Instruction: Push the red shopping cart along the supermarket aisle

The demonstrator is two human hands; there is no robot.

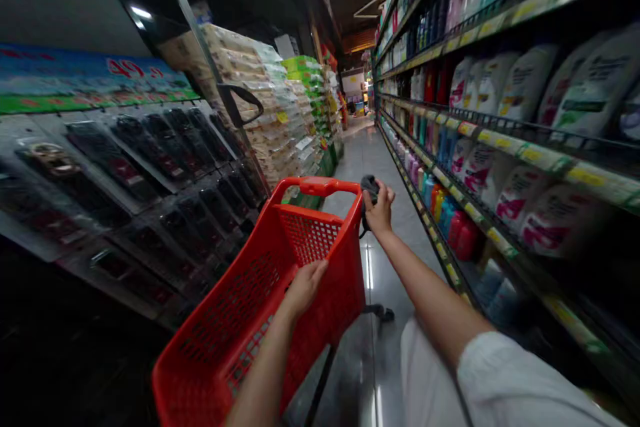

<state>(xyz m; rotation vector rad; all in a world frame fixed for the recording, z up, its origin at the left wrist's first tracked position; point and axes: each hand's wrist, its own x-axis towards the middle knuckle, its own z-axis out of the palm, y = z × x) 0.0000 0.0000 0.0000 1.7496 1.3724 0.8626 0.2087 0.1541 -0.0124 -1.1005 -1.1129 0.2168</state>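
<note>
A red plastic shopping basket-cart (235,320) stands tilted in front of me in a shop aisle. My left hand (306,285) reaches down inside it, fingers curled against the red mesh wall; whether it holds anything is hidden. My right hand (380,208) is closed round a dark grey handle grip (369,185) at the far right corner of the cart, beside the red handle bar (325,185). A white sleeve covers my right upper arm.
Shelves of bottles and refill pouches (500,147) run along the right. On the left hang dark packaged goods (150,167), with stacked packs (270,107) beyond. The glossy tiled aisle floor (370,153) runs ahead between them.
</note>
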